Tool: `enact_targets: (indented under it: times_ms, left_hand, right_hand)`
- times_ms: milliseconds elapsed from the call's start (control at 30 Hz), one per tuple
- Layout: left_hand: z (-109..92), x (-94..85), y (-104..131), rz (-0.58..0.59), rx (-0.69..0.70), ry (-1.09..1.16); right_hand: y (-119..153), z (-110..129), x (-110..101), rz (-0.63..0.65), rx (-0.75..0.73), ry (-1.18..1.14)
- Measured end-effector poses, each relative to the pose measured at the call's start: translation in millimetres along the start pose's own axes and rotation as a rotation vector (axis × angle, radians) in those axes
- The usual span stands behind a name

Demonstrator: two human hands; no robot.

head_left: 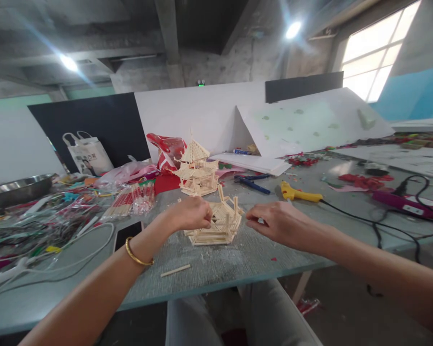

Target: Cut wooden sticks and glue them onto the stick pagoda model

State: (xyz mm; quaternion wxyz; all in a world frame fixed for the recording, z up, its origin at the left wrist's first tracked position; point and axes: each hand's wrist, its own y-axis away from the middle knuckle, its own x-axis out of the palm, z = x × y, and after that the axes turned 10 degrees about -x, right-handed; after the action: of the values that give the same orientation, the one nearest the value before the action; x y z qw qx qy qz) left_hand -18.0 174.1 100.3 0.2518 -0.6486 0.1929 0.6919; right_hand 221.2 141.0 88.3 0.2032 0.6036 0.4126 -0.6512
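Observation:
My left hand [192, 213] is closed, its fingertips pinched together at the left side of a small frame of thin wooden sticks [213, 235]. Whatever sits between those fingers is hidden. On the opposite side, my right hand [274, 220] hovers by the frame's right edge with loosely bent fingers, and nothing shows in it. The frame is many-sided, with a slatted floor and short upright posts. Just behind it stands a tiered pagoda of the same sticks [197, 168], with a pointed roof. A single loose stick [175, 270] lies near the table's front edge.
A yellow glue gun [299, 193] with a black cord and blue-handled pliers [254, 184] lie behind my right hand. A phone [127, 234], white cable, bundled sticks [130, 199] and a metal bowl [18, 188] are at left. A purple power strip [409, 204] lies right.

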Motion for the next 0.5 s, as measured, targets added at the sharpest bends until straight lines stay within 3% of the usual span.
enact_targets:
  times_ms: [300, 500]
  left_hand:
    - [2.3, 0.8, -1.7, 0.051, 0.005, 0.053]
    - [2.2, -0.2, -2.1, 0.089, -0.008, 0.079]
  right_hand:
    - [4.9, -6.3, 8.0, -0.079, -0.048, -0.043]
    - [4.6, -10.6, 7.6, -0.057, -0.005, -0.064]
